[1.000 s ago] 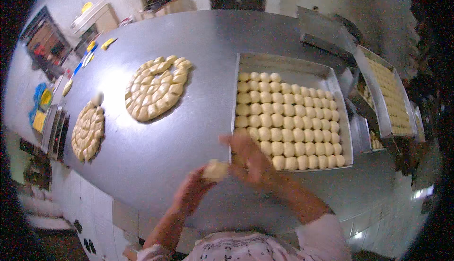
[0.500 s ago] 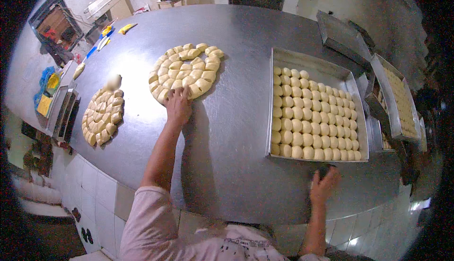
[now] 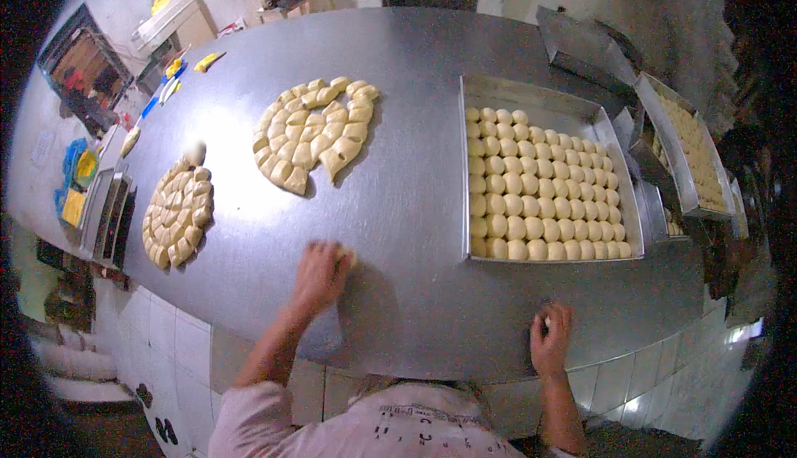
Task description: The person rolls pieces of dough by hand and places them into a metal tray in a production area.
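Note:
Cut dough pieces lie in a round cluster (image 3: 311, 130) on the metal table, with a gap in its near edge. Nearer to me, my left hand (image 3: 322, 277) is curled low over the tabletop, its fingers closed on a dough piece (image 3: 350, 258) that shows past the fingertips. My right hand (image 3: 551, 342) is cupped close to the table's front edge, and a small pale bit of dough (image 3: 546, 322) shows between its fingers; the palm hides the rest. Beyond that hand, a metal tray (image 3: 546, 260) holds rows of smooth round dough balls (image 3: 540, 184).
A second cluster of cut dough (image 3: 177, 216) lies at the left. Another filled tray (image 3: 682, 149) stands at the right, past the table's edge. Empty-looking metal pans (image 3: 581, 47) rest at the back right. Yellow and blue utensils (image 3: 170, 85) lie along the far left edge.
My left hand has pulled back from the near edge of the round cluster with a dough piece, leaving a gap there. The right hand has moved slightly left and nearer, fingers curling in.

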`<action>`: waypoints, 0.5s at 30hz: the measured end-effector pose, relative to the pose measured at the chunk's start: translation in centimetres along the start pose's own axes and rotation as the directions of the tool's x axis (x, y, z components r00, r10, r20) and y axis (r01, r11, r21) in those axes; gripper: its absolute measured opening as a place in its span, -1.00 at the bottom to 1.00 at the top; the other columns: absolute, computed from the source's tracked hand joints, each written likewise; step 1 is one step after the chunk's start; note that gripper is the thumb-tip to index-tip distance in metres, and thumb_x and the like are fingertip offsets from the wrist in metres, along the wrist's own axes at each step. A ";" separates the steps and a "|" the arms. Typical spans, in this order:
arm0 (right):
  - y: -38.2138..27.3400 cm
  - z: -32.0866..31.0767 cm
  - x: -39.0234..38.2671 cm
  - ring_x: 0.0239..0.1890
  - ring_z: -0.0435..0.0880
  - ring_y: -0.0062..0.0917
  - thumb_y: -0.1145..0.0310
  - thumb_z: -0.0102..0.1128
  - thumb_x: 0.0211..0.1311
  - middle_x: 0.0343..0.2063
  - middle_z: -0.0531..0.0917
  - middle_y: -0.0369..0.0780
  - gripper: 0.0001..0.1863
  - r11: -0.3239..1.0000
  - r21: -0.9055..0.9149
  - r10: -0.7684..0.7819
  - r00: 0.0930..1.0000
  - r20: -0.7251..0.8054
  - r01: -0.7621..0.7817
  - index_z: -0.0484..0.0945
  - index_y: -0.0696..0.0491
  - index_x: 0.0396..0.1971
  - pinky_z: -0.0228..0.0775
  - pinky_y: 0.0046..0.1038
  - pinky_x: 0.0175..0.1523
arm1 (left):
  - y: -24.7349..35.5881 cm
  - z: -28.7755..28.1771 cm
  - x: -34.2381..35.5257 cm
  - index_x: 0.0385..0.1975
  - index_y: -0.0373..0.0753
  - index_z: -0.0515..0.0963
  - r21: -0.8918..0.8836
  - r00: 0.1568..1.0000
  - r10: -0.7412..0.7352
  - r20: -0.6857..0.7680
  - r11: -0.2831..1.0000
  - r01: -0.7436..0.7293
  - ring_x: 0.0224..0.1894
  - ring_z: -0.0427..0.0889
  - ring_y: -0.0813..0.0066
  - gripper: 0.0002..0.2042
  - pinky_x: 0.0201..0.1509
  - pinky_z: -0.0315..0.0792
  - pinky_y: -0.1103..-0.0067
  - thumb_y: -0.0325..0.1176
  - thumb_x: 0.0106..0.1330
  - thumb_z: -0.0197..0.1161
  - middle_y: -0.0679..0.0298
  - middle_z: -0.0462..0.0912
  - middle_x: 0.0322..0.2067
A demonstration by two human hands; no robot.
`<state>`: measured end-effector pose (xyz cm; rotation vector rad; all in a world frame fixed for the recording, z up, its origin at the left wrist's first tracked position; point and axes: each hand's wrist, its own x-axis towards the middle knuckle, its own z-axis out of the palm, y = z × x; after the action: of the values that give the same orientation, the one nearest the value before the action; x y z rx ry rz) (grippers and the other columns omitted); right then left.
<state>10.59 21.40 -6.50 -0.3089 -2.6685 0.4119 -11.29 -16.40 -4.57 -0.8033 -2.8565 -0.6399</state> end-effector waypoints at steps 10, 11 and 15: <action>4.3 -1.0 3.6 0.07 0.21 0.01 0.33 0.20 -0.10 -0.02 0.31 0.11 -0.50 0.942 0.047 0.324 0.935 0.148 -0.333 0.32 0.21 -0.13 -0.05 -0.11 0.21 | 6.2 -0.5 -1.3 -0.62 -0.17 0.23 -0.708 0.854 -0.479 0.203 0.531 0.466 -0.56 0.20 0.75 -0.76 -0.52 0.14 0.74 -0.40 0.12 0.19 0.48 0.24 -0.65; 5.8 -2.3 2.5 0.05 0.23 0.01 0.32 0.19 -0.09 -0.04 0.32 0.11 -0.53 0.952 0.056 0.288 0.942 0.172 -0.301 0.32 0.21 -0.15 -0.03 -0.11 0.20 | 6.7 -0.3 -0.3 -0.63 -0.17 0.22 -0.706 0.842 -0.503 0.194 0.525 0.476 -0.57 0.18 0.75 -0.76 -0.53 0.13 0.73 -0.41 0.11 0.20 0.49 0.22 -0.65; 9.9 -3.9 4.6 -0.16 0.36 -0.13 0.45 0.12 -0.09 -0.32 0.43 -0.07 -0.74 0.848 -0.046 0.517 0.843 -0.148 -0.528 0.37 0.10 -0.32 0.17 -0.21 -0.01 | 10.8 1.3 3.0 -0.44 -0.23 0.32 -0.774 0.884 -0.340 0.321 0.444 0.452 -0.45 0.32 0.67 -0.83 -0.38 0.27 0.71 -0.44 0.10 0.21 0.44 0.27 -0.57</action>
<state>9.73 32.79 -4.70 -1.0699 -2.4433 0.4187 -8.18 -6.10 -1.10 -0.1510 -2.7231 -2.2149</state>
